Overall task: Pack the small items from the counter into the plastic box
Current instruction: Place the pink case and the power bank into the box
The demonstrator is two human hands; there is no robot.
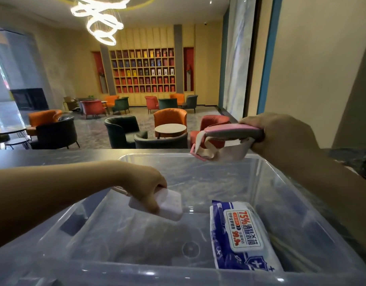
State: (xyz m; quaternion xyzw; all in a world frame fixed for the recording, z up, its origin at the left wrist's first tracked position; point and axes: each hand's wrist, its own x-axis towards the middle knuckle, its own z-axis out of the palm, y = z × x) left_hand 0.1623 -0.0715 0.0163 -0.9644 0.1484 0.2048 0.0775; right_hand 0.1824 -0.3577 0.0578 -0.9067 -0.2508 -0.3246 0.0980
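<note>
A clear plastic box [314, 205] stands on the dark marble counter [54, 156] in front of me. A blue and white pack of wet wipes [241, 234] lies on its bottom at the right. My left hand [145, 182] reaches over the box's left side and grips a small white rectangular item [167, 205] just inside it. My right hand [281, 135] is above the box's far right corner. It holds a pink and grey gadget [233, 130] with a pale strap [211, 151] dangling from it.
Beyond the counter's far edge lies a lounge with orange and dark armchairs [169, 118] and a round table [170, 128]. A dark object [365, 162] sits at the counter's right edge. A wall [312, 69] rises close on the right.
</note>
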